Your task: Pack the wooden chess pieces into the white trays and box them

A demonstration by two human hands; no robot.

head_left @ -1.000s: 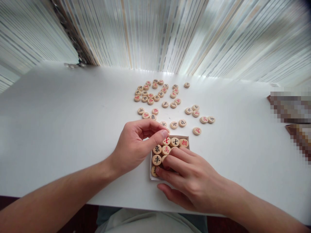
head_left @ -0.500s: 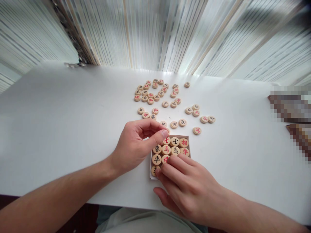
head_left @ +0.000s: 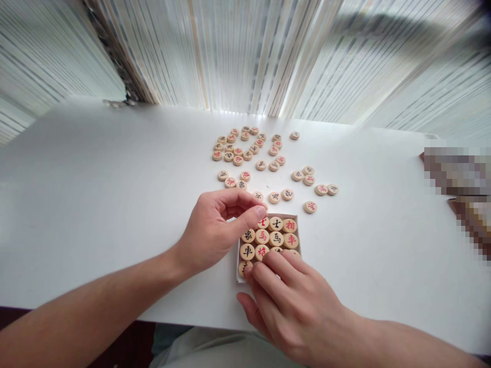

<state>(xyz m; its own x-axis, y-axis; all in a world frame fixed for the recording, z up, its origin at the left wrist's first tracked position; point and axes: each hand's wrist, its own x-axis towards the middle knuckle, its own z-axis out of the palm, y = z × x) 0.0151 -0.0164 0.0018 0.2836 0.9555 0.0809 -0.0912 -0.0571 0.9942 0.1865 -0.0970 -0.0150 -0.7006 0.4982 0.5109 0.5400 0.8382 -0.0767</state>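
A small shallow box [head_left: 298, 240] near the table's front edge holds rows of round wooden Chinese chess pieces [head_left: 276, 238] with red and black characters. My left hand [head_left: 215, 230] rests at the box's left side, fingers curled, thumb and fingertips pinched at the top-left corner over a piece I can barely see. My right hand [head_left: 291, 301] lies over the box's near rows, fingers flat and together, fingertips pressing on the pieces there. The pieces under that hand are hidden.
Several loose chess pieces [head_left: 245, 151] lie scattered on the white table [head_left: 95, 194] beyond the box, with a few more to the right [head_left: 310, 207]. Blurred brown objects [head_left: 460, 174] sit at the right edge. Striped curtains hang behind.
My right hand has slid back toward me across the box, uncovering more rows of pieces. My left hand has stayed in place.
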